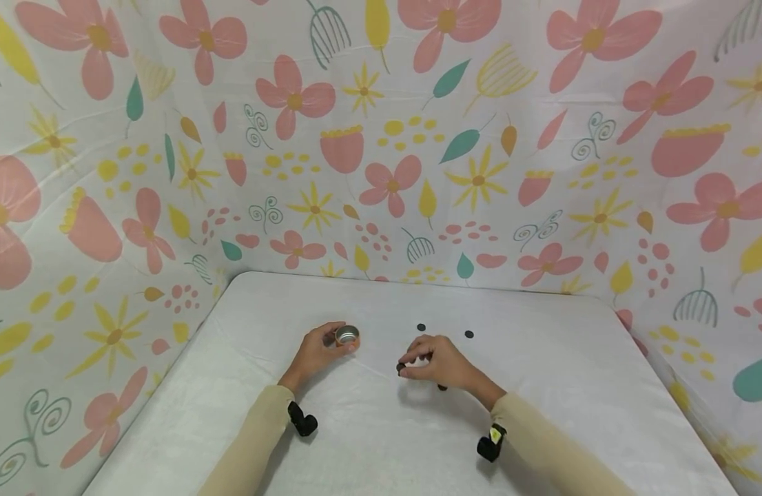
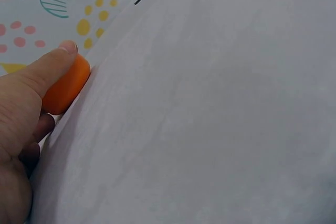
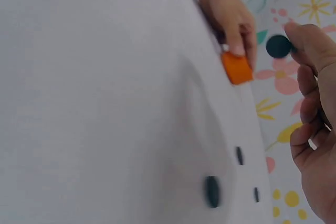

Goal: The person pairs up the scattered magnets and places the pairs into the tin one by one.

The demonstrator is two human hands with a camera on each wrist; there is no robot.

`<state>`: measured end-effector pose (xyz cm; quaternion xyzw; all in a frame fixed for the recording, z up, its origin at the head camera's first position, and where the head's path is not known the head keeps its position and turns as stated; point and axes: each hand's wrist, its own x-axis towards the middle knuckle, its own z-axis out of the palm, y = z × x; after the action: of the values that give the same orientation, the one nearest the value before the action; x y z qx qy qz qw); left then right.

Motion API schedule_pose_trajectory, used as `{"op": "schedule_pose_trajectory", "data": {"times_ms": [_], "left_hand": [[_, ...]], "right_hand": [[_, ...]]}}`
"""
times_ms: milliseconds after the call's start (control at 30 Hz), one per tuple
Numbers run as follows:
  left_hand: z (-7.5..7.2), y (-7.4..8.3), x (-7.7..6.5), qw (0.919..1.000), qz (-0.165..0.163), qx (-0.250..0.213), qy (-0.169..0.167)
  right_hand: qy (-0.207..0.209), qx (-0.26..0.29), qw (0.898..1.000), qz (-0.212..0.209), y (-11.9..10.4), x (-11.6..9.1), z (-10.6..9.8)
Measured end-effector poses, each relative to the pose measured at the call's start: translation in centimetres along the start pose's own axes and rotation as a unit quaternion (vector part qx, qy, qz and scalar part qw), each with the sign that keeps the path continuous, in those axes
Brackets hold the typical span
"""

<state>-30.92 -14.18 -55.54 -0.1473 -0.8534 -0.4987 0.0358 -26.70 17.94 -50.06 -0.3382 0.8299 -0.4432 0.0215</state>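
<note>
My left hand [image 1: 314, 355] grips a small round orange tin [image 2: 68, 86], its thumb and fingers around the side. The tin's silvery inside faces up in the head view, and it stands on the white-covered table. Between thumb and fingertips, my right hand [image 1: 444, 364] pinches a flat black disc [image 3: 278, 46], held above the table to the right of the tin. One more black disc [image 1: 442, 387] lies partly hidden under the right hand. Two others, a near-centre disc [image 1: 421, 327] and a disc farther right [image 1: 469, 334], lie flat beyond that hand.
A white cloth covers the table [image 1: 356, 441]. Behind it and along both sides hangs a flower-printed curtain [image 1: 393, 138], meeting the table's back edge. Each wrist wears a black camera, the left camera [image 1: 303, 419] and the right camera [image 1: 490, 446].
</note>
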Motion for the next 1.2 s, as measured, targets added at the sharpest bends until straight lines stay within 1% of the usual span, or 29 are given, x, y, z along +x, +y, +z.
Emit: {"op": "schedule_pose_trajectory", "data": {"times_ms": [133,300,433,567,667,867,933,1067,1200], "left_hand": [[-0.1,0.0,0.1,1.0000,-0.001,0.000,-0.003],[-0.1,0.0,0.2,1.0000,-0.005,0.000,-0.004],[-0.1,-0.1,0.2,1.0000,-0.004,-0.001,-0.002],[-0.1,-0.3,0.2,0.9999,0.009,-0.009,0.000],[-0.1,-0.4,0.2,0.9998,0.017,-0.013,-0.004],[-0.2,-0.3,0.3,0.9999,0.008,-0.011,-0.010],[-0.3,-0.4,0.3,0.9999,0.006,-0.011,-0.009],[-0.2,-0.5,0.2,0.9999,0.006,-0.005,-0.007],[-0.2,-0.5,0.1,0.9999,0.013,-0.005,-0.006]], "right_hand": [[-0.019,-0.003,1.000,-0.007,0.6,3.2,-0.5],[-0.023,-0.009,1.000,-0.009,1.4,6.9,-0.3],[-0.018,0.007,1.000,0.004,1.6,9.5,0.4],[-0.010,0.038,0.999,0.020,2.3,11.3,1.8],[-0.004,0.057,0.998,0.029,2.6,12.0,2.9],[0.015,0.079,0.996,0.046,3.2,13.0,4.8],[0.017,0.083,0.995,0.044,3.4,13.1,5.3],[0.011,0.086,0.995,0.042,3.8,13.3,6.1],[-0.002,0.087,0.995,0.042,3.9,13.4,6.6]]}}
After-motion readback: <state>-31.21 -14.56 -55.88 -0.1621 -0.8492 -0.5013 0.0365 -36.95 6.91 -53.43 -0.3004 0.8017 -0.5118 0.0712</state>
